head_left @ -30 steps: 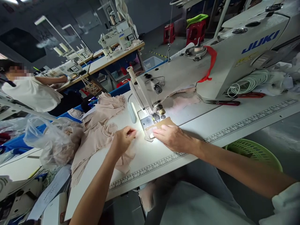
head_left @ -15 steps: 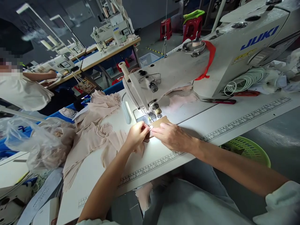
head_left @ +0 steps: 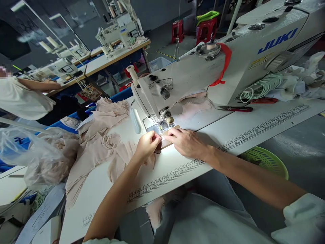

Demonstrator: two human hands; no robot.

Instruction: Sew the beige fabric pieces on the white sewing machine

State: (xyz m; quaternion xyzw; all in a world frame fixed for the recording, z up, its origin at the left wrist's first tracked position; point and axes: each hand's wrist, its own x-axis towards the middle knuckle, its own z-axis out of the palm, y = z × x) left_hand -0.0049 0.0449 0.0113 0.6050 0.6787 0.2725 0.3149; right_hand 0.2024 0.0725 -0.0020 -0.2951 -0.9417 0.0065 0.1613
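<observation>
Two hands are close to each other on the white table (head_left: 101,200), right in front of the big sewing machine (head_left: 188,79). The left hand (head_left: 148,144) has its thumb and finger tips pinched at the edge of a small brown piece (head_left: 164,145). The right hand (head_left: 186,142) lies over the other side of it with bent fingers, and I cannot tell if they grip it or only press on it. The small brown piece is on the table just in front of the needle (head_left: 160,127), where a bright light shines. To the left is a messy pile of pale pink cloth (head_left: 99,145), and past it sits a see-through plastic bag (head_left: 50,162) with stuff inside. A red ribbon (head_left: 224,66) hangs on the machine. On the right are little snips (head_left: 235,108) and a bunch of pale green loops (head_left: 262,87). Ruler marks (head_left: 175,171) run along the table's near edge, and a green basket (head_left: 274,162) is lower down. Far to the left, another person (head_left: 25,98) in a white top is at another table (head_left: 101,67).
</observation>
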